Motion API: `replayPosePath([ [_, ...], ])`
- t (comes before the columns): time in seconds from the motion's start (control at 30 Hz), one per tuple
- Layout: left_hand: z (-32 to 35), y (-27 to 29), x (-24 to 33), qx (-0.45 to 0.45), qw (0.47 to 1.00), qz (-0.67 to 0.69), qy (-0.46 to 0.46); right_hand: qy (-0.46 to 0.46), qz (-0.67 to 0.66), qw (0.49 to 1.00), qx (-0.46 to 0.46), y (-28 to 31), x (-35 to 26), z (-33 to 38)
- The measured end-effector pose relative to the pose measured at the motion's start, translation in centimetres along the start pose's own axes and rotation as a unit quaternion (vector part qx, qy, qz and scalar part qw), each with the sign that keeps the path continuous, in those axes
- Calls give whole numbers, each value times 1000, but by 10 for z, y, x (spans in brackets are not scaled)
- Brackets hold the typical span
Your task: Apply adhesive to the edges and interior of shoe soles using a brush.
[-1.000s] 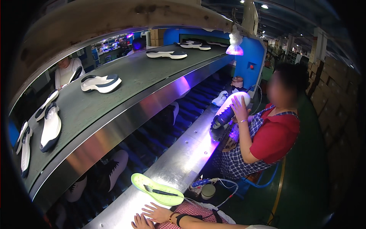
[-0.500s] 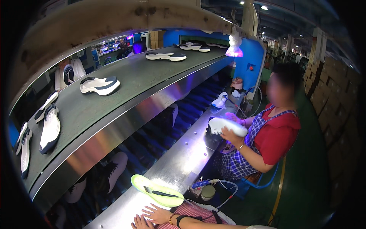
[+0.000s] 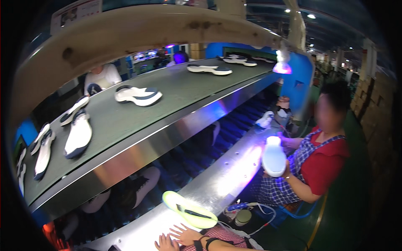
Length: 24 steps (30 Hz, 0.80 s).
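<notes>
1. Two soles sit paired on our upper belt (image 3: 125,125): one pair (image 3: 138,95), spaced for pickup.
2. Our left hand (image 3: 166,243) and right hand (image 3: 186,234) lie flat, fingers spread, holding nothing.
3. Our yellow-green sole (image 3: 189,204) rests just beyond them on the steel ledge (image 3: 217,184), within reach.

A pale rectangular sign (image 3: 76,14) hung above the conveyor's top left; brown cartons (image 3: 379,90) were stacked far right.
</notes>
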<state>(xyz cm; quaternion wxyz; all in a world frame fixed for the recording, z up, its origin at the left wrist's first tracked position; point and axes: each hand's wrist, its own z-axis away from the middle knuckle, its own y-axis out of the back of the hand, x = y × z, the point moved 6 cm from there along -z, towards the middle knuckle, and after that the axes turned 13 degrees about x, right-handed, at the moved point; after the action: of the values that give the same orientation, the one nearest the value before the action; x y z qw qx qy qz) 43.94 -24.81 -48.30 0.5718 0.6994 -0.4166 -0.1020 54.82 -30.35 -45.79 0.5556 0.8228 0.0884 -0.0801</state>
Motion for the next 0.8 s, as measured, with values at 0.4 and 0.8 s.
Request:
replayPosePath([
  [0.4,4,33,21,105,993,-34,-52,17,27,998,54,19,-13,7],
  [0.8,-17,29,24,92,992,-63,-50,0,12,998,54,12,3,-5],
])
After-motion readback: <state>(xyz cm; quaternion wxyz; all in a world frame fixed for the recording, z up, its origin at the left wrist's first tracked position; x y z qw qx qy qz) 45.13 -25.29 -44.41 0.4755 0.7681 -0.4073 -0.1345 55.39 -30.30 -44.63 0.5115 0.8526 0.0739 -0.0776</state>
